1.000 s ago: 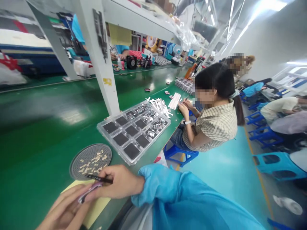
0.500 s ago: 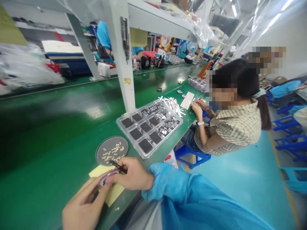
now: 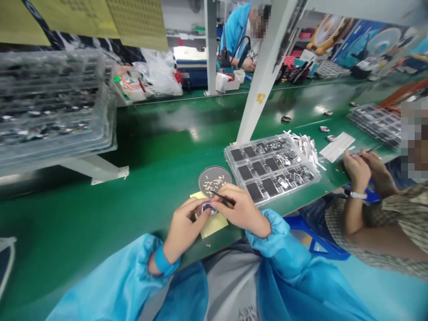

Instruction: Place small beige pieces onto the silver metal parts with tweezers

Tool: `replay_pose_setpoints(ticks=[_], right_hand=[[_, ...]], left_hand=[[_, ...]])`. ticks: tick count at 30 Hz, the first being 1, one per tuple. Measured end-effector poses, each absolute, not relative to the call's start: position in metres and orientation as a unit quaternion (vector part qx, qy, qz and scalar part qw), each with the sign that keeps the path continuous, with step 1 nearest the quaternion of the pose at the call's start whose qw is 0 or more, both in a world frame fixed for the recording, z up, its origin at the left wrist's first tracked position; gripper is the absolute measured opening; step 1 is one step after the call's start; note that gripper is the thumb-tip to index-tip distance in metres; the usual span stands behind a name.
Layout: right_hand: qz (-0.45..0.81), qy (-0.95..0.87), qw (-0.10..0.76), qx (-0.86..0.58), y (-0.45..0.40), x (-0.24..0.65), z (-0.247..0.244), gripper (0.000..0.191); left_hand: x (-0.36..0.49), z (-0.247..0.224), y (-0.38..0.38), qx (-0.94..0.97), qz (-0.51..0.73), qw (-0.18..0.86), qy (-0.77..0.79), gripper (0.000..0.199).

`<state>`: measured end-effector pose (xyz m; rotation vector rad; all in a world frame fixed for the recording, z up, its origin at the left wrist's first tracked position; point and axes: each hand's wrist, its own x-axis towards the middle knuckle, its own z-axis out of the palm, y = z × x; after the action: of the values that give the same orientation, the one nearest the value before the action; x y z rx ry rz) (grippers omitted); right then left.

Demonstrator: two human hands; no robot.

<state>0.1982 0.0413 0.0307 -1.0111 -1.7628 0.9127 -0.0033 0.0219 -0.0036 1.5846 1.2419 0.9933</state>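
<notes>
Between the fingers of my left hand is a small rounded part with a purple rim, its exact kind unclear. My right hand grips dark tweezers, and its fingertips touch or nearly touch the purple-rimmed part. Under both hands lies a yellow sheet of paper on the green bench. Just beyond them is a round grey perforated dish scattered with small beige pieces.
To the right sits a clear compartment tray with dark pads and small electronic parts, beside white strips. A white post rises behind it. Stacked trays stand at the left. A co-worker's hands work at the right.
My view has swung to the left, bringing the stacked trays and both my sleeves into sight. My hands still hold the purple-rimmed part and the tweezers.
</notes>
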Motion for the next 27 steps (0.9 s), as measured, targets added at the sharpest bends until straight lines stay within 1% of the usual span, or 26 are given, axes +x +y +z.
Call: replay_pose_setpoints(ticks=[8,12,18,19,21,23,24,25,27], right_hand=[[0.320,-0.745,0.430,-0.398,0.037,0.197,0.016,0.014],[0.315,-0.763,0.410,-0.388,0.038,0.198,0.013,0.015],[0.339,-0.781,0.334,-0.404,0.037,0.198,0.017,0.009],[0.346,-0.781,0.334,-0.399,0.038,0.197,0.019,0.008],[0.345,-0.769,0.373,-0.388,0.041,0.195,0.024,0.007],[0.315,-0.746,0.426,-0.404,0.049,0.192,0.028,0.006],[0.291,-0.739,0.433,-0.427,0.053,0.191,0.030,0.008],[0.267,-0.738,0.421,-0.455,0.058,0.191,0.032,0.010],[0.229,-0.746,0.368,-0.506,0.066,0.190,0.036,0.015]], left_hand=[[-0.003,0.001,0.025,0.651,0.397,0.412,0.499,0.024],[-0.004,0.003,0.025,0.663,0.398,0.394,0.497,0.023],[-0.005,0.005,0.027,0.678,0.391,0.379,0.493,0.020],[-0.005,0.005,0.028,0.677,0.391,0.381,0.494,0.020],[-0.006,0.003,0.032,0.672,0.389,0.380,0.503,0.021],[-0.010,0.002,0.038,0.668,0.385,0.370,0.519,0.024],[-0.012,0.000,0.041,0.661,0.385,0.368,0.528,0.026],[-0.015,-0.001,0.045,0.649,0.389,0.370,0.538,0.028],[-0.022,-0.003,0.053,0.619,0.407,0.378,0.555,0.035]])
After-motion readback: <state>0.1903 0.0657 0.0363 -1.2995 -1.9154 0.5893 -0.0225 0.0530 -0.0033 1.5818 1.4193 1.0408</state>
